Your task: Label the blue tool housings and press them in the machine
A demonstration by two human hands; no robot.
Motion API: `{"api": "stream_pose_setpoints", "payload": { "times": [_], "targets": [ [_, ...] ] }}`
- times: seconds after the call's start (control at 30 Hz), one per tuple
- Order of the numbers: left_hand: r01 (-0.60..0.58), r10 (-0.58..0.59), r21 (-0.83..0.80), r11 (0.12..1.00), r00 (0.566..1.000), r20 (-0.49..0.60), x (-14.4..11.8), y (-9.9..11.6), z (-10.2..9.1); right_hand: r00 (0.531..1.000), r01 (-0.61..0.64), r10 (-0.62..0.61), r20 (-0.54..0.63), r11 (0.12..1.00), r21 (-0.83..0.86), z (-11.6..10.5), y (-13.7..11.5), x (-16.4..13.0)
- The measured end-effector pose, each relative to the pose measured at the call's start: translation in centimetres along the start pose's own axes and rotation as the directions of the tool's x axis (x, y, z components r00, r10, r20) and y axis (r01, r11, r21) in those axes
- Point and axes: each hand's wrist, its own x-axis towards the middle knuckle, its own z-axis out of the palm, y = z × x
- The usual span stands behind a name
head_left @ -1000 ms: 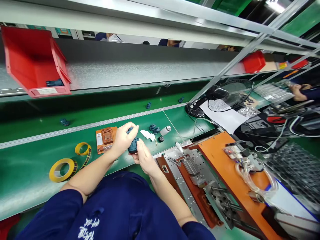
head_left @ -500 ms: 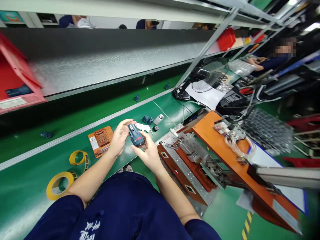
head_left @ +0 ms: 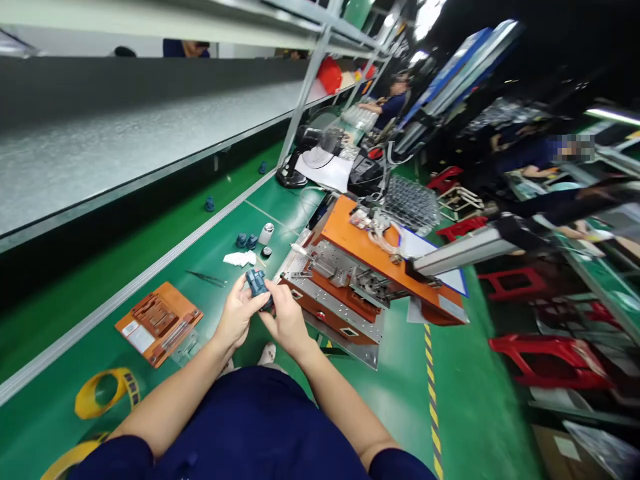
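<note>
Left hand (head_left: pixel 239 316) and right hand (head_left: pixel 284 319) grip dark-blue part (head_left: pixel 258 283) (above bench)

Both forearms bare and angled inward, left hand (head_left: pixel 236 315) and right hand (head_left: pixel 285 317) meeting — fingers curled, tips touching.

An orange rectangular fixture plate (head_left: pixel 159 323) lies on the green counter (head_left: pixel 60 393) left of the grip, yellow tape rolls (head_left: pixel 103 392) beyond it. Right of the grip stands an orange-and-steel press jig (head_left: pixel 360 270); red plastic stools (head_left: pixel 550 360) stand farther right.
</note>
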Motion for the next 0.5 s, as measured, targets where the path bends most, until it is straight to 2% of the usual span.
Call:
{"api": "stream_pose_setpoints", "payload": {
  "times": [0.1, 0.23, 0.37, 0.5],
  "targets": [
    [0.071, -0.071, 0.041, 0.997, 0.997, -0.002, 0.2, -0.8, 0.5, 0.998, -0.049, 0.05, -0.037, 0.999, 0.022, -0.1, 0.4, -0.7],
    [0.267, -0.267, 0.096, 0.959, 0.964, -0.013, 1.0, -2.5, 0.1, 0.982, -0.148, 0.154, -0.111, 0.987, 0.064, -0.1, 2.3, -1.4],
    [0.376, -0.372, 0.177, 0.91, 0.927, -0.057, 2.1, -6.2, -0.1, 0.967, -0.226, 0.22, -0.127, 0.974, -0.034, -0.6, 5.7, -3.0],
    [0.425, -0.416, 0.215, 0.879, 0.905, -0.084, 3.0, -9.9, 0.5, 0.965, -0.259, 0.254, -0.063, 0.96, -0.105, -1.1, 9.5, -5.2]
  ]
}}
